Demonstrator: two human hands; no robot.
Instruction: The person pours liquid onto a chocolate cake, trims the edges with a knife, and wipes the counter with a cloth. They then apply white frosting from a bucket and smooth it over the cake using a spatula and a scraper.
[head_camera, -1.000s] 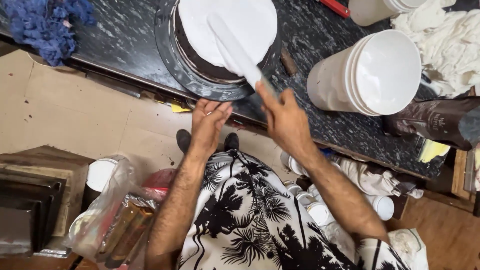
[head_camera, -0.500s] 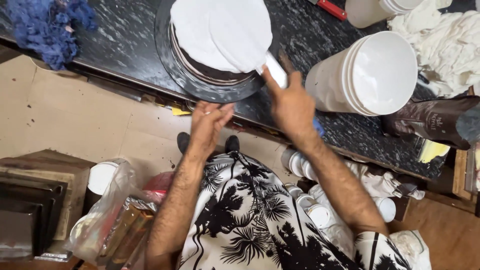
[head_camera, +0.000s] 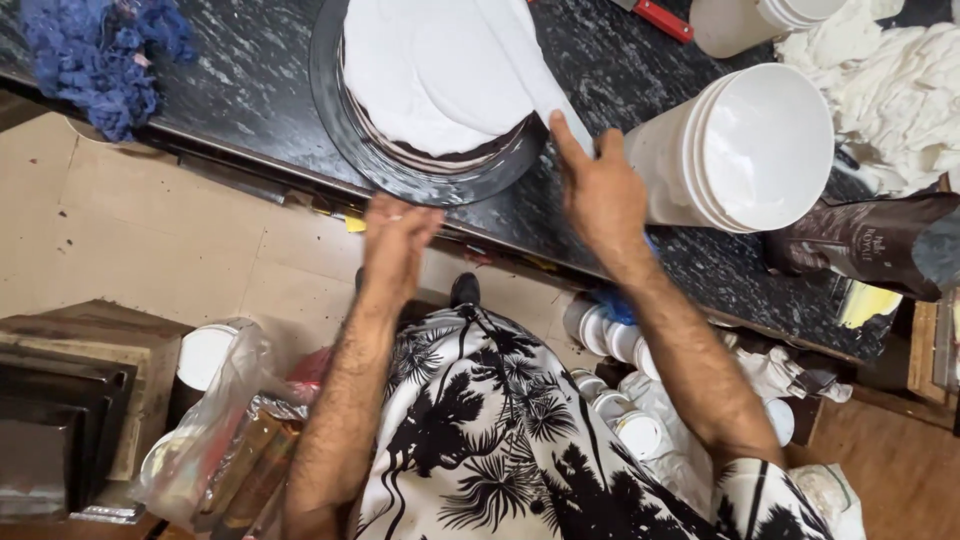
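Right hand (head_camera: 600, 195) has its grip clamped on the handle of a long white-coated spatula (head_camera: 525, 65), blade laid flat across the top of the white-frosted cake (head_camera: 430, 80) to level the cream. The cake sits on a dark round turntable (head_camera: 420, 180) at the near edge of the black desk (head_camera: 250, 90). Left hand (head_camera: 395, 240) rests its fingers, loosely together, on the turntable's rim, placed to spin it. A stack of white tubs (head_camera: 750, 150) lies just beside.

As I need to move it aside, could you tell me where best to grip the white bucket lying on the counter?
Grip the white bucket by its open rim, from the right: it lies on its side, mouth facing up-right, and the right hand crowds its left.
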